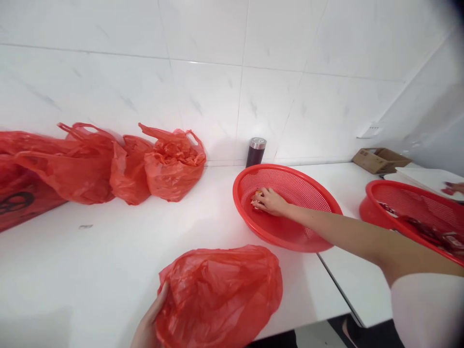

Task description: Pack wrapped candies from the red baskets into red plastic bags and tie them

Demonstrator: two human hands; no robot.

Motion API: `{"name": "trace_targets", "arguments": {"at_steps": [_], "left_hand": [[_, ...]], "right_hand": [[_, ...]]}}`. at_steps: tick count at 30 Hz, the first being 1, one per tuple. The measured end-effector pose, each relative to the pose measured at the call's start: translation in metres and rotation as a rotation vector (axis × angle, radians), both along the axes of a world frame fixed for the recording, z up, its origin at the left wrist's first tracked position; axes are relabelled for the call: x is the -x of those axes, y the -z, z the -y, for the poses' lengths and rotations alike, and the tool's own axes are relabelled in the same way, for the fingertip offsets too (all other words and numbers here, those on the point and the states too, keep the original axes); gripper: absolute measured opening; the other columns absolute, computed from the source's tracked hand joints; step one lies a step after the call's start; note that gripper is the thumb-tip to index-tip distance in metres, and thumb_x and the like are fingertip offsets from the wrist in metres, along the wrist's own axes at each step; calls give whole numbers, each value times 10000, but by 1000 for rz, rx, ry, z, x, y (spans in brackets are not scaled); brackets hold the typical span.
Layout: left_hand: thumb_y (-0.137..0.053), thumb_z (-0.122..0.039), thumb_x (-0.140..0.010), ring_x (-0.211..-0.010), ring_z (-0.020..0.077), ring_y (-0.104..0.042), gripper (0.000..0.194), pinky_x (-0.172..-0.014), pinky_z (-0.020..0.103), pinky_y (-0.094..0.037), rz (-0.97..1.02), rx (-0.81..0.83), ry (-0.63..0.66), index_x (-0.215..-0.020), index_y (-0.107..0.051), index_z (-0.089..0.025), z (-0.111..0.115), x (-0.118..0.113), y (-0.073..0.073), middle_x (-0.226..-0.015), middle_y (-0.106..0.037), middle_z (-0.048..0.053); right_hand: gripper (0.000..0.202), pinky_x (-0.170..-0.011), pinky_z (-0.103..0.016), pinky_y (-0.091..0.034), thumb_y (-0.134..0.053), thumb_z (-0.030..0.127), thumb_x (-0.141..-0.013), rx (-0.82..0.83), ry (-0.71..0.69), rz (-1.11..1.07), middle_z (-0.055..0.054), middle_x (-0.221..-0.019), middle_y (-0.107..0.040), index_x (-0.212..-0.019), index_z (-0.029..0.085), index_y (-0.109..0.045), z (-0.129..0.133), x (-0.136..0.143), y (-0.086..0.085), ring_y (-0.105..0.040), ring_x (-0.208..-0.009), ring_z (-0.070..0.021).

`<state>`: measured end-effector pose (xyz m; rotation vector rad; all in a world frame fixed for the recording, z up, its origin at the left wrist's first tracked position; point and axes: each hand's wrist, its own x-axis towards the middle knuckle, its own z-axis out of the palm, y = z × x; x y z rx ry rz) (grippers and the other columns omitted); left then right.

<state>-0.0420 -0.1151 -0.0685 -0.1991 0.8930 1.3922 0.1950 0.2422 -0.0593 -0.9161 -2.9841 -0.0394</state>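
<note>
No lettering is legible; a black looped symbol [16,202] marks the leftmost bag [44,194].

The front bag [221,295] and middle basket [297,184] are red, the table [108,270] white, the wall tiles [206,29] white with grey veins, the tumbler [255,155] dark and silver.

The near thin red plastic bag [221,295] looks crinkled and glossy; the round, perforated red basket [306,189] beyond it is smooth, hard plastic. Farther back, the dark cylindrical bottle [254,157] has a shiny metal lid [258,142], and the far-right open brown box [367,161] is matt cardboard.
</note>
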Motion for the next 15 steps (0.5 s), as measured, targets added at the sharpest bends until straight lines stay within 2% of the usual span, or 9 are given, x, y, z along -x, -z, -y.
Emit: {"name": "trace_targets", "arguments": {"at_steps": [3,6,8,10,13,15], "left_hand": [[-718,-283,-788,-940,321,-699,365,-762,354,-614,1,-18,-22,-1146,-693,-210,0,1,4,-946,-768,91],[-709,-274,-796,-962,323,-693,273,-768,353,-614,-4,-24,-39,-1055,-729,-190,0,1,7,-941,-768,96],[-707,-258,-798,-976,327,-688,176,-777,346,-612,-16,-33,-40,-938,-754,-163,1,0,7,-929,-768,106],[-709,-264,-796,-985,332,-684,142,-781,346,-610,-15,-37,-38,-872,-759,-155,1,-1,8,-930,-767,112],[-703,-271,-803,-980,326,-689,149,-784,350,-609,-17,-26,-45,-896,-758,-169,0,-2,6,-906,-770,102],[-688,-232,-814,-973,312,-694,141,-796,341,-605,-37,-31,-52,-917,-753,-160,-2,-1,3,-898,-771,98]], "right_hand": [[599,-957,-505,-354,-395,629,-907,-11,50,33,-176,-1396,-396,-1331,226,-522,3,-6,1,-391,-1202,-350],[716,-940,-533,-357,-483,712,-814,23,31,51,-159,-1471,-297,-1376,268,-465,7,-9,1,-324,-1248,-408],[608,-973,-515,-338,-498,625,-857,65,113,9,-147,-1461,-311,-1350,270,-491,5,-9,0,-349,-1243,-383],[463,-963,-469,-364,-471,468,-919,105,253,-58,-164,-1390,-382,-1316,236,-519,-2,-10,-3,-452,-1168,-330],[381,-793,-359,-465,-414,256,-933,162,406,-127,-181,-1250,-486,-1291,188,-527,-18,-14,-11,-610,-903,-230],[347,-683,-294,-478,-434,172,-897,218,472,-166,-163,-1163,-552,-1217,166,-569,-27,-17,-18,-630,-753,-175]]}}
